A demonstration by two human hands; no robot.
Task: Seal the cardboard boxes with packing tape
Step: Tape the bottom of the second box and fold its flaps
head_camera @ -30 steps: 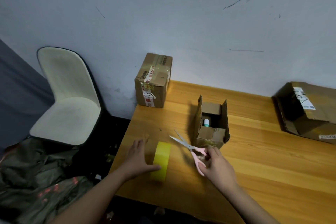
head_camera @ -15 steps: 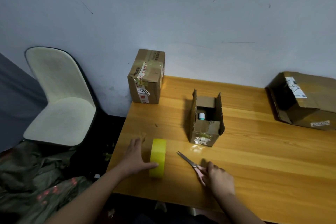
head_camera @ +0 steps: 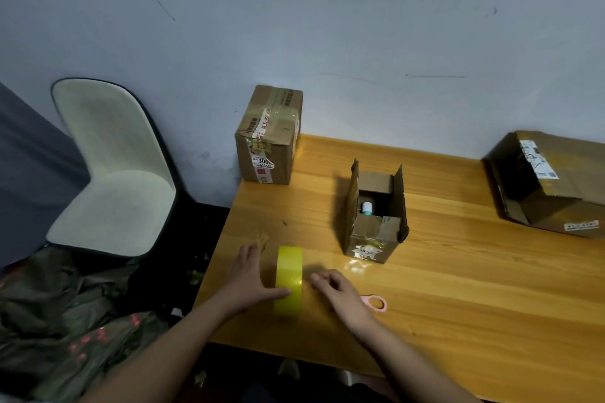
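A yellow tape roll [head_camera: 288,278] stands on its edge near the table's front left corner. My left hand [head_camera: 247,280] holds it from the left, with the thumb laid across its front. My right hand [head_camera: 339,291] is just right of the roll, fingers loosely curled toward it and holding nothing. Pink-handled scissors [head_camera: 375,303] lie on the table behind that hand, blades hidden. A small cardboard box [head_camera: 371,240] stands open, flaps up, with a teal-capped bottle [head_camera: 366,208] inside. A taped box [head_camera: 268,137] sits at the back left corner.
A larger brown box [head_camera: 553,186] lies at the right end of the wooden table [head_camera: 474,298]. A cream chair [head_camera: 108,173] stands left of the table against the wall. Dark fabric [head_camera: 65,321] is heaped on the floor below it.
My right hand lowered the scissors to the table, let them go and moved left to the tape roll. My left hand stayed on the roll.
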